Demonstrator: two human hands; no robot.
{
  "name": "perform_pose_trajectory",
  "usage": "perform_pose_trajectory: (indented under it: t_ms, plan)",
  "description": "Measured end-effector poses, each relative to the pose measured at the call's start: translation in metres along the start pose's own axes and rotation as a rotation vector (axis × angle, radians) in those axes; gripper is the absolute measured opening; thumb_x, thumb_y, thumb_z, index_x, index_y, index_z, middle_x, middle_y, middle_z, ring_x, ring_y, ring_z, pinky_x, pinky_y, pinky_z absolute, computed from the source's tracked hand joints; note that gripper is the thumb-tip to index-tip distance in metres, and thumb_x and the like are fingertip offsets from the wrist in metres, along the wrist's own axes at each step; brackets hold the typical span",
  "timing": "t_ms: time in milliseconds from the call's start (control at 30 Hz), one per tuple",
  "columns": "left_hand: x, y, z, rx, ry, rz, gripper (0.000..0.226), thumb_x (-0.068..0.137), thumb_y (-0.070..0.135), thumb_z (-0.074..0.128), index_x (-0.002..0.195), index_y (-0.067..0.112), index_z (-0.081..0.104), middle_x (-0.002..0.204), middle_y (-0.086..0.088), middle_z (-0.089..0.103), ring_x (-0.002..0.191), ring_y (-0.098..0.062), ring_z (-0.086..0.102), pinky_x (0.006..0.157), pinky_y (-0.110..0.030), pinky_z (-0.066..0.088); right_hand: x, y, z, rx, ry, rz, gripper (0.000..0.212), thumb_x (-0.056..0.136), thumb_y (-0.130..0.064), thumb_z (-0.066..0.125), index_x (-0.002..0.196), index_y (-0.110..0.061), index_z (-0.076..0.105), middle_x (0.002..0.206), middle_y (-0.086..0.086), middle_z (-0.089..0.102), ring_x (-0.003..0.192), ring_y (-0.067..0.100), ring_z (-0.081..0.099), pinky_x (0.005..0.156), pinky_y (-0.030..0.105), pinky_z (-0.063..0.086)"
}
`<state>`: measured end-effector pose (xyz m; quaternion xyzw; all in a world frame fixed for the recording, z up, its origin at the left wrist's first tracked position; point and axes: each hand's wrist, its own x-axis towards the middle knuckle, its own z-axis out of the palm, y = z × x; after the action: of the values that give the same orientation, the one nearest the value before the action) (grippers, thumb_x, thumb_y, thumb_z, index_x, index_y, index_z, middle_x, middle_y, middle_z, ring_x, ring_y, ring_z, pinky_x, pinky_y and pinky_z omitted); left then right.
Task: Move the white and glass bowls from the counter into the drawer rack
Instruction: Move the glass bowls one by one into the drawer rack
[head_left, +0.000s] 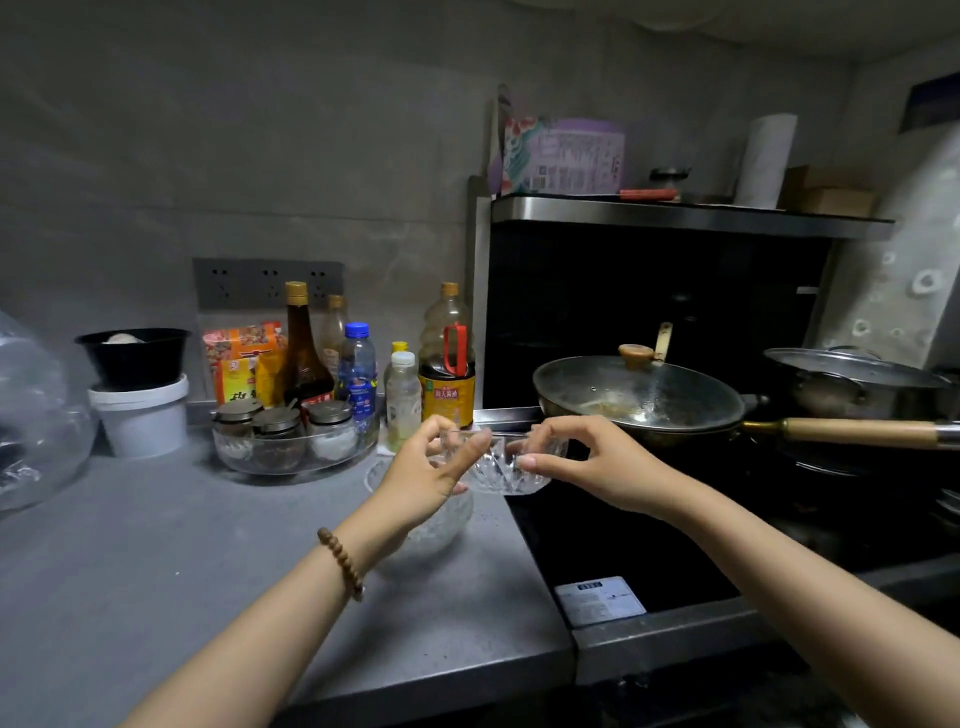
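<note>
Head view: both hands hold 1 small cut-glass bowl (506, 467) in the air over the right edge of the counter (156, 545), beside the stove (623, 545). The left hand (431, 467), a beaded bracelet (343, 561) on its wrist, pinches the bowl's left rim between thumb and fingers; the right hand (587, 462) pinches the right rim. Under the left hand a larger glass bowl (441, 525) sits on the counter. A lidded wok (639, 395) stands just behind, a glass tray (296, 457) of 3 spice jars (278, 421) to the left
</note>
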<state>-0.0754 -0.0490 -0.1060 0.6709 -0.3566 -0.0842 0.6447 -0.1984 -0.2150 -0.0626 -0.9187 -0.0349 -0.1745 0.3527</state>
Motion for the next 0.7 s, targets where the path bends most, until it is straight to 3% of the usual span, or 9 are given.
perform_pose_trajectory:
  t_ms: [67,167,233,367,533,600,700]
  plan:
    - [-0.004,0.009,0.025,-0.034,-0.060,-0.023,0.052,0.055,0.071,0.060,0.079,0.025,0.053,0.088,0.003,0.057,0.084,-0.003,0.060,0.075,-0.032,0.059,-0.022,-0.001,-0.018,0.037,-0.039,0.022,0.016,0.082,-0.036,0.068,0.081,-0.021,0.071,0.085,-0.002,0.073,0.083,0.004,0.067,0.078,0.016,0.049]
    - [-0.009,0.016,0.068,-0.056,-0.173,-0.095,0.064,0.052,0.075,0.056,0.093,0.025,0.057,0.099,-0.010,0.061,0.098,-0.021,0.062,0.078,-0.035,0.058,-0.057,0.013,-0.041,0.175,-0.065,0.087,0.018,0.082,-0.025,0.068,0.088,-0.008,0.072,0.090,0.009,0.075,0.087,0.015,0.071,0.078,0.019,0.054]
    - [-0.014,0.018,0.097,-0.062,-0.260,-0.120,0.062,0.053,0.077,0.054,0.097,0.032,0.058,0.106,-0.007,0.064,0.101,-0.019,0.063,0.077,-0.032,0.058,-0.083,0.027,-0.055,0.241,-0.064,0.132,0.024,0.080,-0.023,0.068,0.093,-0.003,0.072,0.089,0.011,0.075,0.084,0.016,0.071,0.075,0.018,0.054]
    - [-0.024,0.011,0.155,-0.101,-0.398,-0.146,0.050,0.059,0.074,0.055,0.100,0.045,0.058,0.102,0.005,0.066,0.091,-0.007,0.068,0.070,-0.022,0.057,-0.136,0.058,-0.079,0.337,-0.024,0.231,0.028,0.078,-0.025,0.068,0.098,-0.006,0.072,0.091,0.009,0.076,0.084,0.016,0.071,0.077,0.021,0.054]
    - [-0.040,-0.013,0.228,-0.132,-0.471,-0.223,0.042,0.084,0.046,0.059,0.123,0.029,0.052,0.094,0.008,0.067,0.080,-0.005,0.067,0.076,-0.029,0.057,-0.194,0.098,-0.095,0.427,0.033,0.381,0.027,0.079,-0.024,0.068,0.100,-0.008,0.071,0.098,0.010,0.075,0.086,0.012,0.071,0.073,0.015,0.052]
    - [-0.049,-0.027,0.251,-0.104,-0.521,-0.259,0.042,0.085,0.050,0.057,0.122,0.032,0.051,0.095,0.007,0.068,0.087,-0.009,0.066,0.083,-0.034,0.055,-0.214,0.115,-0.097,0.467,0.040,0.449,0.026,0.077,-0.026,0.070,0.098,-0.011,0.073,0.100,0.012,0.075,0.087,0.014,0.071,0.074,0.015,0.052]
    - [-0.061,-0.051,0.277,-0.058,-0.585,-0.289,0.042,0.085,0.055,0.051,0.123,0.037,0.046,0.098,0.018,0.063,0.095,-0.008,0.063,0.081,-0.031,0.053,-0.238,0.140,-0.092,0.509,0.037,0.550,0.028,0.077,-0.032,0.074,0.097,-0.014,0.074,0.103,0.012,0.074,0.087,0.015,0.071,0.077,0.019,0.053]
